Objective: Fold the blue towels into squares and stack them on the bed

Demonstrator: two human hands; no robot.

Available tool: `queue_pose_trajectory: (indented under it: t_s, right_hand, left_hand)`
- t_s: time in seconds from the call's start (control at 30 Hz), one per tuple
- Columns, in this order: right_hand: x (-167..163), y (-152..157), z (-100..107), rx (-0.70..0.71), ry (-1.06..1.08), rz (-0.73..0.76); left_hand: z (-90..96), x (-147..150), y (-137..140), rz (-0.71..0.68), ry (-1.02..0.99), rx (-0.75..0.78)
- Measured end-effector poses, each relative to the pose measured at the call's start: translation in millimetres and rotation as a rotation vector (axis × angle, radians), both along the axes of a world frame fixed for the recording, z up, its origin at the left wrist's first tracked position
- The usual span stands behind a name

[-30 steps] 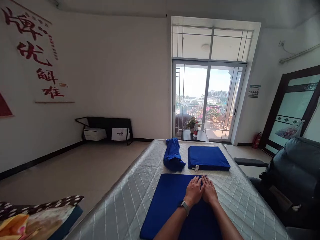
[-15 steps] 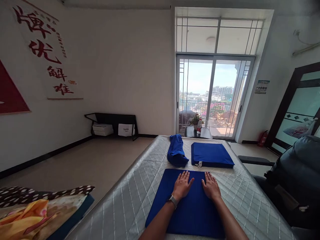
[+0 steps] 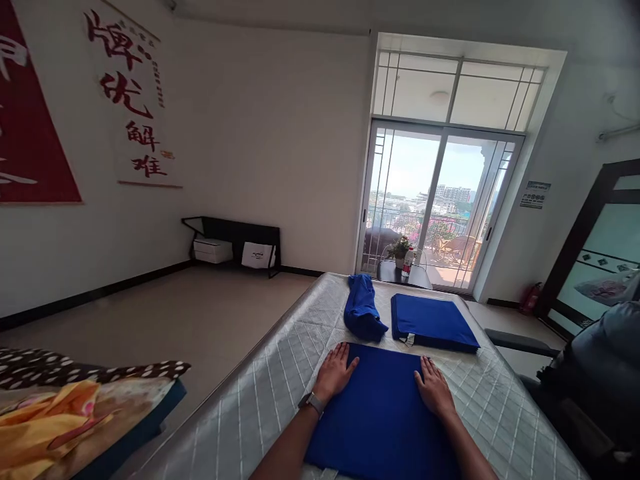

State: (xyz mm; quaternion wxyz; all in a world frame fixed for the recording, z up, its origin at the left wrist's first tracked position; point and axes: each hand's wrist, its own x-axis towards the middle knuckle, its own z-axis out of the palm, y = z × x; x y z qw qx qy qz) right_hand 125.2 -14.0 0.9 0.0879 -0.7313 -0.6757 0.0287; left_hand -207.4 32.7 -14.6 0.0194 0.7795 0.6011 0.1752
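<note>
A flat blue rectangular cloth-covered pad (image 3: 383, 413) lies in front of me on the silver quilted table cover (image 3: 260, 400). My left hand (image 3: 336, 371) rests flat at its far left corner, fingers stretched out, a watch on the wrist. On the far right part of the pad lies my right hand (image 3: 434, 385), palm down with fingers extended. Beyond the pad, a crumpled blue cloth (image 3: 365, 310) lies to the left. Beside it is a neat stack of blue pads (image 3: 434, 320) with a white tag at its near edge.
A dark padded chair (image 3: 595, 373) stands at the right edge. At lower left are colourful fabrics (image 3: 65, 413). A small table with a plant (image 3: 400, 248) and a bottle (image 3: 408, 261) stands before the glass sliding door. A black bench (image 3: 235, 233) is by the wall.
My left hand has slid left across the pad to its left edge. My right hand stays flat near the right edge. The view has turned and tilted slightly.
</note>
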Motion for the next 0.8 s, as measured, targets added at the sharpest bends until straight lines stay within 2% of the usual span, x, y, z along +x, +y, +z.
queue_pose_trajectory:
  t_s: [0.2, 0.5, 0.67, 0.8]
  right_hand:
    - [0, 2, -1, 0.024, -0.002, 0.004]
    - [-10, -14, 20, 0.014, -0.025, 0.026]
    - [-16, -27, 8, -0.003, -0.025, 0.004]
    - [-19, -32, 4, -0.026, 0.011, -0.026]
  left_hand:
    - [1.4, 2, -1, 0.004, -0.02, 0.018]
    - [-2.0, 2, -2, 0.011, 0.021, 0.041]
    - [-5.4, 1, 0, 0.003, 0.039, 0.042]
    - [0.3, -2, -5, 0.027, 0.084, 0.075]
